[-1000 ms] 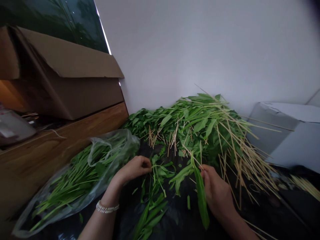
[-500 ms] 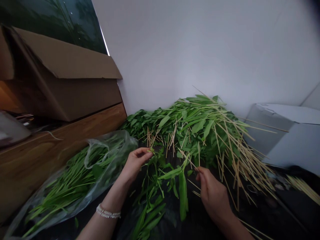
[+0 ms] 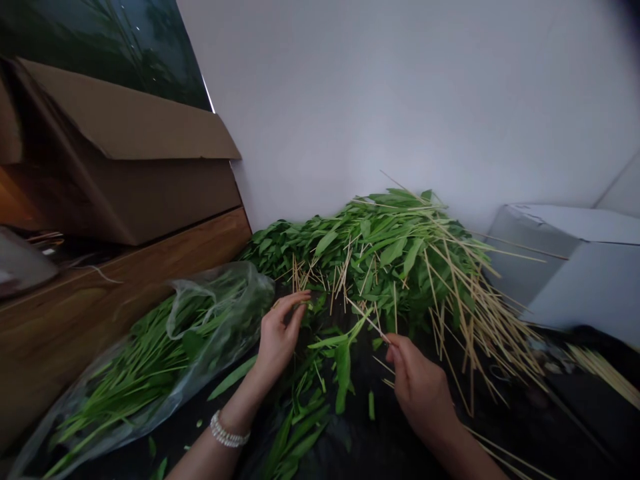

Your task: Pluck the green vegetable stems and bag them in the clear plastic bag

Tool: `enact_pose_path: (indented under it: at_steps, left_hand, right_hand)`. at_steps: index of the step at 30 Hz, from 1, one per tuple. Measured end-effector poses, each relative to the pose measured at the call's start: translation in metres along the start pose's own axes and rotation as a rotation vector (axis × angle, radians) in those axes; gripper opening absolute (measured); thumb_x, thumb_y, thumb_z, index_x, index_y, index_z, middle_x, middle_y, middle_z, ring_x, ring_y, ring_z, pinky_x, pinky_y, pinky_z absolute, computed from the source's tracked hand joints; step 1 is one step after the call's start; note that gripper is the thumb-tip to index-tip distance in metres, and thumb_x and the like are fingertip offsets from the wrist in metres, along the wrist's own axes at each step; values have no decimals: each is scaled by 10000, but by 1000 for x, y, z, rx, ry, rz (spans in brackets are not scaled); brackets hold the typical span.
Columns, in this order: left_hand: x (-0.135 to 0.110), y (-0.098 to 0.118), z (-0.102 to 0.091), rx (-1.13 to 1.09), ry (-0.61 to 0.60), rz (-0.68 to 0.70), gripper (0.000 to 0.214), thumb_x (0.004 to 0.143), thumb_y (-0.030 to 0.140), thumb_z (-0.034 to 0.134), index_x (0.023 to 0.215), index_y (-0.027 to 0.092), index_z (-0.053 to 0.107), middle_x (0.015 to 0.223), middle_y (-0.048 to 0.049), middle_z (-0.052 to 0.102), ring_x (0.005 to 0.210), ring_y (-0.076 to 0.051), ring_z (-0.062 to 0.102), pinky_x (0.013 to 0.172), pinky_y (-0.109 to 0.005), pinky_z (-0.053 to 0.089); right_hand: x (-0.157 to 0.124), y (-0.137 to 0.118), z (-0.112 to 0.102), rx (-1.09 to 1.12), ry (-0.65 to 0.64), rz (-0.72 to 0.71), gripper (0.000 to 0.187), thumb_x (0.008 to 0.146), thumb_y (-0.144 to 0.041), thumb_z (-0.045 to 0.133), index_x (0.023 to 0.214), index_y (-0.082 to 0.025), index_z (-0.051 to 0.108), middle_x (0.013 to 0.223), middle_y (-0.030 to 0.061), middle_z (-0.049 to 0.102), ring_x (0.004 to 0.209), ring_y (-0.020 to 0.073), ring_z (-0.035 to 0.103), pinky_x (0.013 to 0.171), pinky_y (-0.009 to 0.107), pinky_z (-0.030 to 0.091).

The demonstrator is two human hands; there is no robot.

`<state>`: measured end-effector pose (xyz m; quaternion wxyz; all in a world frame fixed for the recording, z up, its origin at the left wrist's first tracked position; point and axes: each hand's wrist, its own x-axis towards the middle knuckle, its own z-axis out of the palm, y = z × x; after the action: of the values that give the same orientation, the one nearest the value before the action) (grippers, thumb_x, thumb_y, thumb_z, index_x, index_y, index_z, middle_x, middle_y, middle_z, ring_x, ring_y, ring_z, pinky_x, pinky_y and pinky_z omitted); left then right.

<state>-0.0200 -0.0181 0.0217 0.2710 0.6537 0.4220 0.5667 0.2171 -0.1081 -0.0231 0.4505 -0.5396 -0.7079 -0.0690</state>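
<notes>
My left hand (image 3: 280, 332), with a bead bracelet on its wrist, reaches into loose green leafy stems (image 3: 320, 353) on the black sheet, fingers pinched together on a small sprig. My right hand (image 3: 417, 383) pinches a thin wooden skewer (image 3: 367, 320) that carries a few long green leaves (image 3: 343, 363) hanging from it. Just beyond both hands lies a big heap of skewered greens (image 3: 395, 257), pale stick ends fanning out to the right.
A clear plastic bag of green stems (image 3: 150, 360) lies at the left beside a wooden ledge (image 3: 110, 300). An open cardboard box (image 3: 130, 160) sits on that ledge. A grey-white box (image 3: 575, 267) stands at the right by the white wall. Loose skewers (image 3: 605, 373) lie at far right.
My left hand moved forward and up toward the heap. My right hand lifted the skewer with its leaves slightly up and left; the hanging leaf now sits more central.
</notes>
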Motion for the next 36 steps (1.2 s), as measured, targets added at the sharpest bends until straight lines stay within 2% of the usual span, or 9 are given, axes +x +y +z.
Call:
enact_pose_path:
  at_steps: [2,6,11,14,22,36]
  left_hand:
    - [1,-4,0,-187,-1,-144,195,805,347,671,937,215,726,1028,-72,719,999,-218,628,942,-330,434]
    - [3,-16,2,-580,-37,-466,330,676,363,799,940,181,721,787,-30,725,748,-135,648,768,-250,492]
    - [-3,-17,11,-674,-112,-600,339,607,320,855,883,155,749,711,-19,703,663,-92,614,682,-200,474]
    - [-7,-17,15,-691,-147,-623,312,597,316,862,837,147,757,707,-22,703,664,-91,606,678,-197,464]
    - [-10,-16,16,-674,-247,-593,308,659,343,822,875,131,762,672,-8,667,662,-82,563,675,-185,429]
    - [-11,-16,16,-630,-250,-602,264,663,335,817,834,140,766,688,-13,685,668,-90,574,704,-194,441]
  right_hand:
    - [0,0,1,-1,4,-8,232,958,-184,332,1034,-185,551,733,-6,642,609,121,649,595,217,469]
    - [-1,0,2,-26,13,-53,236,956,-171,347,1052,-174,563,769,11,663,628,126,656,610,221,481]
    - [-2,-1,4,-35,-40,-166,275,945,-119,362,1121,-142,572,832,36,679,699,131,674,661,221,498]
    - [-3,-2,5,-73,-81,-194,311,937,-98,350,1141,-131,582,807,37,672,688,141,677,630,230,502]
    - [-6,-1,7,-126,-125,-208,365,918,-84,321,1145,-120,605,803,51,676,683,150,683,583,232,510]
    - [-5,-4,7,-144,-121,-202,357,949,-119,304,1113,-133,621,787,51,680,659,137,680,570,210,497]
